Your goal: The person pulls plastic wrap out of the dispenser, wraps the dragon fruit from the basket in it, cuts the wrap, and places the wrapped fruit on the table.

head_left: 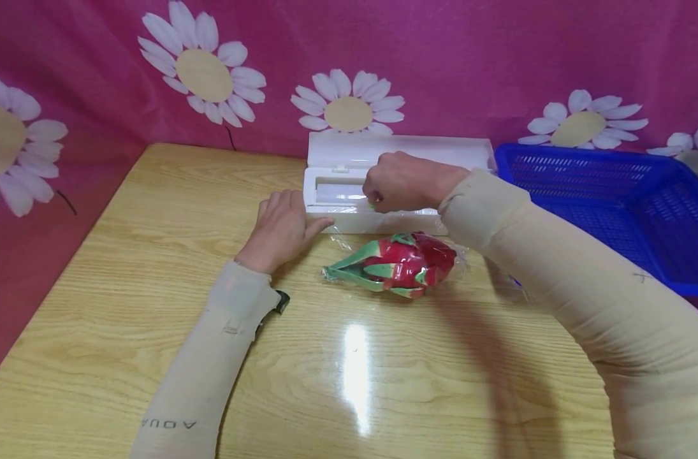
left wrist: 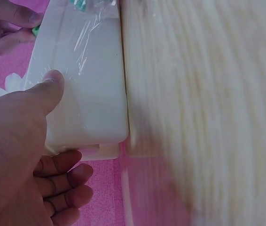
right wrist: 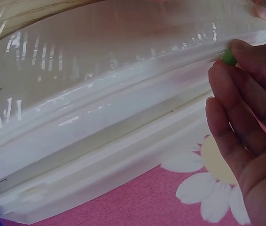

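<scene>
A white cling film dispenser (head_left: 357,223) lies at the back of the table with its lid (head_left: 400,150) raised and a pale roll (head_left: 336,192) inside. My left hand (head_left: 282,226) holds its left end, the thumb (left wrist: 54,82) pressing on the front face over the film. Over the dispenser, my right hand (head_left: 403,182) pinches a small green slider (right wrist: 229,57) between thumb and forefinger at the film's line. Clear cling film (right wrist: 43,61) stretches from the dispenser toward a red and green dragon fruit (head_left: 408,264), which lies in front, covered in shiny film.
A blue plastic basket (head_left: 635,217) stands to the right, close to the dispenser's end. Behind the wooden table (head_left: 303,376) hangs a pink cloth (head_left: 452,70) with white daisies.
</scene>
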Available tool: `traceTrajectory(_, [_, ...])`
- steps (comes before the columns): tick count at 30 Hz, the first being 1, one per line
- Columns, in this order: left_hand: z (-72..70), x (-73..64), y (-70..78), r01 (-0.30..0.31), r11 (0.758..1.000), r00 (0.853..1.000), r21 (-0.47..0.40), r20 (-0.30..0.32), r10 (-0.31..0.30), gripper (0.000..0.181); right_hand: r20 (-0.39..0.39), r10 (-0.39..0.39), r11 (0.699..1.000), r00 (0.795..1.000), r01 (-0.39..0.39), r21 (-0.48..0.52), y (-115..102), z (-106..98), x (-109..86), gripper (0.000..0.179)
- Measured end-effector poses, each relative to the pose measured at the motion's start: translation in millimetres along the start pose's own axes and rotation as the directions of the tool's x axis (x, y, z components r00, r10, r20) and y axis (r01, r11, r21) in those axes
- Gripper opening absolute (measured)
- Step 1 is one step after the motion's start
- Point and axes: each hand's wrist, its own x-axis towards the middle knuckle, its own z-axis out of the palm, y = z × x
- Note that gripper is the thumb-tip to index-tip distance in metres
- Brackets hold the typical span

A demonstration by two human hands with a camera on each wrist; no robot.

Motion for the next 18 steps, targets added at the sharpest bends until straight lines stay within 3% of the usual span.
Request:
traceTrajectory(9, [-0.6, -0.2, 1.4, 0.009, 1.0, 1.0, -0.022, 0.01, -0.009, 0.072, -0.009, 0.009, 1.0, 1.0, -0.009, 0.002, 7.5, 2.4, -10.7, 0.009])
traceTrajectory(18, [0.3, -0.5, 2.0, 0.011, 1.0, 1.0, -0.026, 0.008, -0.011, 0.068, 0.01, 0.071, 0.997, 0.997, -0.071, 0.042, 16.7, 5.8, -22.7, 0.006])
